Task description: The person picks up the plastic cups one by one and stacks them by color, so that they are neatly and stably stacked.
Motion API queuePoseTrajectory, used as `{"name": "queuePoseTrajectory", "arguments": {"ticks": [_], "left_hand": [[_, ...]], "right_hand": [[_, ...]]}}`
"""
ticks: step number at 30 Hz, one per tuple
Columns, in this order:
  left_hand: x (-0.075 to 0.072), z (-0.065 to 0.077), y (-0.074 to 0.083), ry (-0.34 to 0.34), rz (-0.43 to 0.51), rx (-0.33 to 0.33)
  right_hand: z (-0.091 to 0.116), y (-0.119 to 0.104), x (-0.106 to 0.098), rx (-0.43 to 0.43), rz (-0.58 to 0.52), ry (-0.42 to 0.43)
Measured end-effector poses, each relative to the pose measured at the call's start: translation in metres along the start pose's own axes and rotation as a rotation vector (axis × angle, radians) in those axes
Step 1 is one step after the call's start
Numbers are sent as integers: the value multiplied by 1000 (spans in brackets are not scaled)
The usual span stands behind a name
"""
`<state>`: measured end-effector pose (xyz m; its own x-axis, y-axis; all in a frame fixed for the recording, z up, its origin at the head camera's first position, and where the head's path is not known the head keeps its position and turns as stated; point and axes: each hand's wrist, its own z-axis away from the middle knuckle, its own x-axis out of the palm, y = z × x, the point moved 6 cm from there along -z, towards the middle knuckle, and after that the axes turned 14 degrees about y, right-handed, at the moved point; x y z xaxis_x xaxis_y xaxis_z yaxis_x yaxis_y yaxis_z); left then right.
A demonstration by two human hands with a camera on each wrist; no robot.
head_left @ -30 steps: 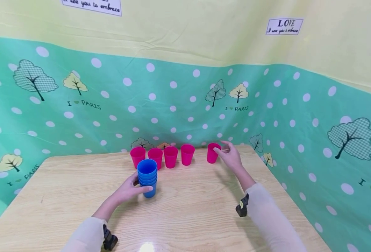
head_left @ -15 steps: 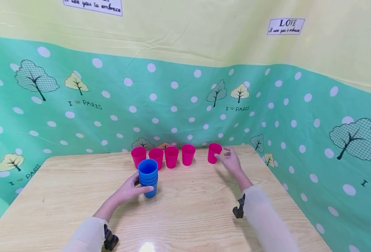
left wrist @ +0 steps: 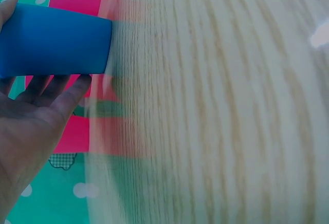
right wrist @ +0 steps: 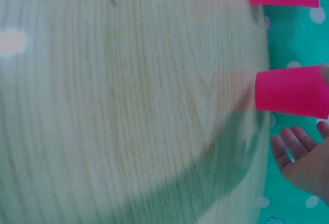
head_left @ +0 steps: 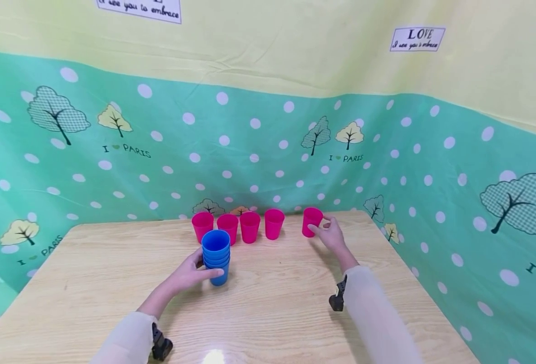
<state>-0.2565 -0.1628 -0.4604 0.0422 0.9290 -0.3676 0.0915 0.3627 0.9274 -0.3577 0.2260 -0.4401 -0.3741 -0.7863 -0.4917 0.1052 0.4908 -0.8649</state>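
Observation:
My left hand (head_left: 189, 273) holds a stack of several blue cups (head_left: 216, 257), thumb on the near side and fingers on the far side. In the left wrist view, the lowest blue cup (left wrist: 56, 39) lies between thumb and fingers, its base at the tabletop. My right hand (head_left: 331, 235) is at the rightmost pink cup (head_left: 312, 222), which stands upright. The thumb overlaps this cup near its rim in the right wrist view, while the other fingers of the right hand (right wrist: 311, 162) are apart from the cup (right wrist: 293, 91); whether the thumb touches is unclear.
Several more pink cups (head_left: 250, 227) stand in a row along the back of the wooden table (head_left: 268, 303). The blue stack partly covers those on the left. A green polka-dot cloth (head_left: 258, 141) hangs behind and at the right side.
My right hand has drawn in slightly at the rightmost pink cup, its forearm shifting a little left. My left hand and the blue stack stay in place; the view turned slightly.

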Motion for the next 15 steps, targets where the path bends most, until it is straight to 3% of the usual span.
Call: {"name": "queuePoseTrajectory", "arguments": {"ticks": [15], "left_hand": [[0, 0, 1, 2, -2, -7]], "right_hand": [[-3, 3, 14, 72, -76, 39]]}}
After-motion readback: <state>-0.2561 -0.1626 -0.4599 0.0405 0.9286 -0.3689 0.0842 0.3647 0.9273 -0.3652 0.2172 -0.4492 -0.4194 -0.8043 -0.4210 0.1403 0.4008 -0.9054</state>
